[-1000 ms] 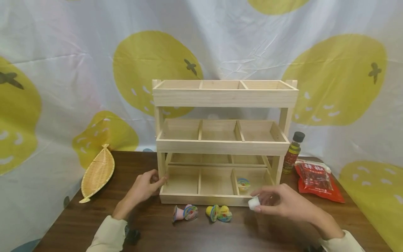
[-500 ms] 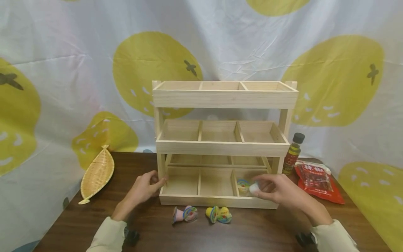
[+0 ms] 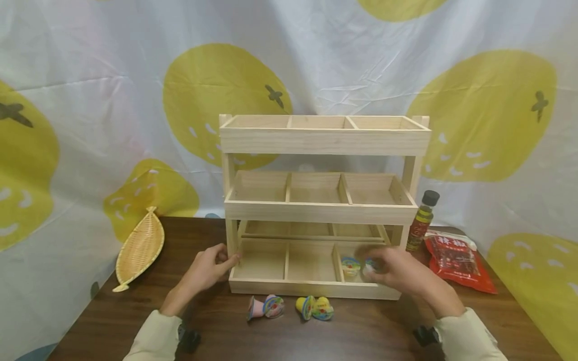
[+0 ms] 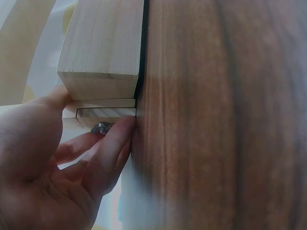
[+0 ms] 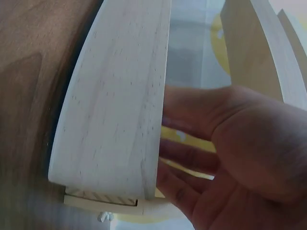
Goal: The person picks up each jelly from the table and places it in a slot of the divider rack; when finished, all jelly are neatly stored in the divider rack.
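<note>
A three-tier wooden rack [image 3: 311,213] stands on the table. My left hand [image 3: 209,268] grips its lower left end, thumb over the side, fingers against the outside in the left wrist view. My right hand [image 3: 399,268] reaches into the bottom right compartment, fingers curled around a small jelly cup [image 3: 370,264], which they partly cover. Beside that cup, in the same compartment, is another jelly cup [image 3: 350,266]. The front board [image 5: 112,96] hides my right fingertips in the right wrist view. Pink jelly cups [image 3: 265,307] and yellow jelly cups [image 3: 314,308] lie before the rack.
A boat-shaped woven basket [image 3: 141,249] is at the table's left. Behind the right end of the rack stands a dark-capped bottle [image 3: 420,220], with a red food packet [image 3: 458,260] next to it. A patterned cloth [image 3: 338,65] hangs behind everything.
My right hand has carried the jelly cup from in front of the rack over the front board and down into the bottom right compartment. The left hand stays in place.
</note>
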Demonstrator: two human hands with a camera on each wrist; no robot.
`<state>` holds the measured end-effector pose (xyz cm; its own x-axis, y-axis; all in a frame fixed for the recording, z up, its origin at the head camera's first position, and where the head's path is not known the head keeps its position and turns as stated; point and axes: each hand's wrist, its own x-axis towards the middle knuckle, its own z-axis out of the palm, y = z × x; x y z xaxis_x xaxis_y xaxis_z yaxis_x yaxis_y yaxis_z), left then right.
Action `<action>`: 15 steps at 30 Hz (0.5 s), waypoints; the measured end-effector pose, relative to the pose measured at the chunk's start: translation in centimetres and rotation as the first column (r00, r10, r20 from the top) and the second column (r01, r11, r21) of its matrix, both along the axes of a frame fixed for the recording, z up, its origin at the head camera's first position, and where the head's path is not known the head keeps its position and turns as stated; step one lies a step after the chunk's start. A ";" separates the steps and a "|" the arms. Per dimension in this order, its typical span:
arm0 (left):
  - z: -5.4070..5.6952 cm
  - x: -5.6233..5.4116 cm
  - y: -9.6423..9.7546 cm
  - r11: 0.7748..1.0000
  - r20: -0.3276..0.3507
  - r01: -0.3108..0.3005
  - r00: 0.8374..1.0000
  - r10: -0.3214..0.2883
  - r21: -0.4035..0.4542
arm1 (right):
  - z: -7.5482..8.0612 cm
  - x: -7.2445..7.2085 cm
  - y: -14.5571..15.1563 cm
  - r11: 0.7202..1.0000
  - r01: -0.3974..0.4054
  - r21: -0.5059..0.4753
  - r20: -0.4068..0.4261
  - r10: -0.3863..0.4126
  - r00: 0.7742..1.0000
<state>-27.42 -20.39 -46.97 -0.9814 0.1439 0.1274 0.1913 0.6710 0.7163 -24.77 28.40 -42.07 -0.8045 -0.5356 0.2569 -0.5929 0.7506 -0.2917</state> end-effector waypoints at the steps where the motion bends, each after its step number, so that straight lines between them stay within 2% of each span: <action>1: 0.0 0.0 0.0 1.000 0.001 -0.001 1.000 0.001 0.003 | 0.0 0.0 -0.2 1.000 0.005 0.008 -0.011 -0.005 1.000; 5: 0.0 0.0 -0.1 1.000 0.006 -0.004 1.000 0.004 0.007 | -0.2 -0.2 -0.8 0.999 0.030 0.022 -0.021 -0.029 0.999; 10: -0.1 -0.1 0.0 1.000 0.011 -0.007 1.000 0.007 0.009 | -0.4 -0.3 -1.4 0.998 0.068 0.018 0.022 -0.068 0.997; 15: 0.0 0.0 -0.1 1.000 0.014 0.001 1.000 -0.001 0.016 | -0.5 -0.4 -1.5 0.998 0.058 0.008 0.030 -0.058 0.998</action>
